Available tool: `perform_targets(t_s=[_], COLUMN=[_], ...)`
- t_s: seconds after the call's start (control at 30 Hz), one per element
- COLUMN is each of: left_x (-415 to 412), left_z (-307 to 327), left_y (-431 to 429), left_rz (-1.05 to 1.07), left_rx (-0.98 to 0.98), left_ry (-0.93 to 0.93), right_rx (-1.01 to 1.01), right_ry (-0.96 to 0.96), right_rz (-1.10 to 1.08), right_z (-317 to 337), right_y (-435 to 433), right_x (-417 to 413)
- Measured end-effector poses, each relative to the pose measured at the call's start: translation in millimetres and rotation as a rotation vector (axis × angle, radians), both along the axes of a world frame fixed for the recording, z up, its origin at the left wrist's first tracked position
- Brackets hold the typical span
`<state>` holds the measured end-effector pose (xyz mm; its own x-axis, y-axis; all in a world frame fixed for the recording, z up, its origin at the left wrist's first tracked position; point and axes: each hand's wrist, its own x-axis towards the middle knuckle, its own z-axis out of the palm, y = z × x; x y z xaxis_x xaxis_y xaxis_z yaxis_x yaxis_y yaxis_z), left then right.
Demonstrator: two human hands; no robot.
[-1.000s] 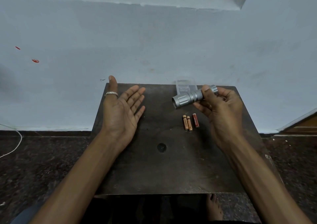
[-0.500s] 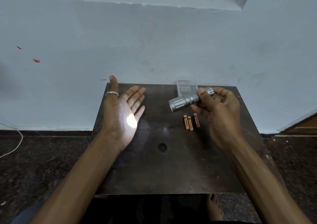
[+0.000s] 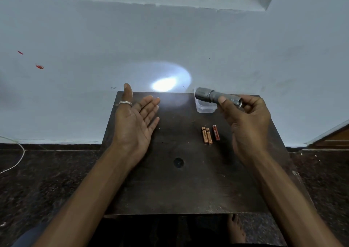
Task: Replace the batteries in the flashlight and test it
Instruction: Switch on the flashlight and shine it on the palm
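Note:
My right hand (image 3: 247,125) grips a grey metal flashlight (image 3: 209,96) by its tail end, above the back right of the dark table (image 3: 170,190). The flashlight is lit and its head points left and away; a bright spot (image 3: 166,83) falls on the pale wall just above the table's back edge. My left hand (image 3: 136,122) hovers open, palm up and fingers spread, over the table's left side, with a silver ring on the thumb. Two copper-coloured batteries (image 3: 206,135) and one red battery (image 3: 216,132) lie side by side on the table between my hands.
A small clear plastic box (image 3: 204,107) sits at the table's back edge, under the flashlight. The pale wall rises right behind the table. A white cable (image 3: 18,157) lies on the dark speckled floor at left. A bare foot (image 3: 236,227) shows below the table's front edge.
The flashlight has swung up and away: its beam left my left palm and now lands on the wall. My right hand rose slightly; the left hand stayed put.

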<state>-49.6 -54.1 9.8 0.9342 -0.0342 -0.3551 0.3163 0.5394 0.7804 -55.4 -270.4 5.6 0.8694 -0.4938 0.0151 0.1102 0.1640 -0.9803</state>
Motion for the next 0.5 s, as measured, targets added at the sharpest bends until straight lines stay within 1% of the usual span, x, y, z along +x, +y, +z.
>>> perform_targets(t_s=[0.13, 0.27, 0.33, 0.5], left_x=[-0.2, -0.5, -0.1, 0.2], left_z=[0.4, 0.5, 0.6, 0.2], left_y=[-0.3, -0.6, -0.4, 0.6], left_rz=[0.004, -0.002, -0.004, -0.001], left_rx=[-0.008, -0.008, -0.005, 0.009], left_ry=[0.005, 0.007, 0.006, 0.011], right_rx=[-0.162, -0.270, -0.289, -0.255], right_ry=[-0.050, -0.072, -0.080, -0.084], right_rz=[-0.041, -0.046, -0.034, 0.006], right_z=[-0.9, 3.7, 5.4, 6.9], right_y=[-0.5, 2.6, 4.6, 7.2], right_x=[-1.1, -4.0, -5.4, -5.3])
